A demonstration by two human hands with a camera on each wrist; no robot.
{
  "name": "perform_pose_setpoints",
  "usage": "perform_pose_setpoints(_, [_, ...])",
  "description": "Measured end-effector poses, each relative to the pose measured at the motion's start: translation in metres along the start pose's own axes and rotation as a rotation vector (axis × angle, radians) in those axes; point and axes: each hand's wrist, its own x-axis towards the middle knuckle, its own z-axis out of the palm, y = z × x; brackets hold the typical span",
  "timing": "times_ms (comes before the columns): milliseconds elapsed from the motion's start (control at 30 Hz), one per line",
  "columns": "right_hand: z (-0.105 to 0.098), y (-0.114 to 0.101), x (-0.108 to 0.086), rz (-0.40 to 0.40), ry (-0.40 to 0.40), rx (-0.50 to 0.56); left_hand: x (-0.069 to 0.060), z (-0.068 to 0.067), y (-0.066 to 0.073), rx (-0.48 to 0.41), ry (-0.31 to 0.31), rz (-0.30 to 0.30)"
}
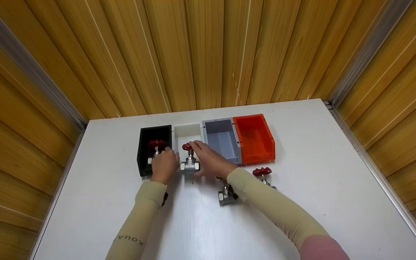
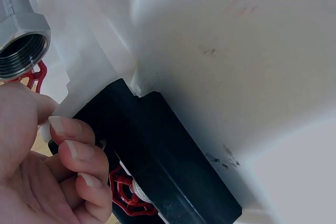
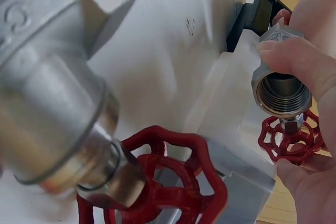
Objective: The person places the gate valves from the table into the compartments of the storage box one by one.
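Above the front of the white bin (image 1: 188, 130), my right hand (image 1: 211, 160) grips a metal valve (image 1: 190, 166) with a red handwheel. The right wrist view shows the thumb of my right hand (image 3: 320, 85) on the body of this valve (image 3: 283, 93), fingers by its wheel. My left hand (image 1: 165, 165) is at the front right of the black bin (image 1: 143, 151), its fingers loosely curled and holding nothing in the left wrist view (image 2: 58, 177). Another red-wheeled valve (image 1: 154, 150) lies inside the black bin, partly hidden by that hand.
A grey bin (image 1: 222, 142) and an orange bin (image 1: 255, 139) continue the row to the right. Two more valves stand on the white table (image 1: 96, 202) near my right forearm, one (image 1: 226, 196) partly under the sleeve, the other (image 1: 262, 172) beyond it. Yellow slatted panels surround the table.
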Motion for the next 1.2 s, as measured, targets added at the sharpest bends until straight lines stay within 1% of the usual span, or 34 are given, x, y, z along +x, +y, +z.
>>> perform_pose_setpoints(233, [-0.004, 0.003, 0.004, 0.014, 0.009, 0.009, 0.001, 0.001, -0.001, -0.013, -0.011, -0.009])
perform_pose_setpoints(400, [-0.007, 0.003, 0.008, 0.049, -0.004, 0.043, 0.002, 0.001, -0.001, -0.007, -0.020, -0.004])
perform_pose_setpoints(567, [-0.009, 0.003, 0.011, 0.080, -0.027, 0.066, 0.003, 0.000, -0.002, -0.004, -0.042, -0.006])
perform_pose_setpoints(733, [-0.010, 0.003, 0.013, 0.071, -0.034, 0.080, 0.002, 0.001, -0.003, -0.011, -0.049, -0.017])
perform_pose_setpoints(967, [-0.008, 0.007, 0.020, 0.013, -0.004, 0.024, 0.002, 0.003, -0.003, 0.003, -0.045, -0.012])
perform_pose_setpoints(1200, [-0.009, 0.007, 0.025, 0.051, -0.007, 0.040, 0.003, 0.005, -0.004, -0.010, -0.057, -0.025])
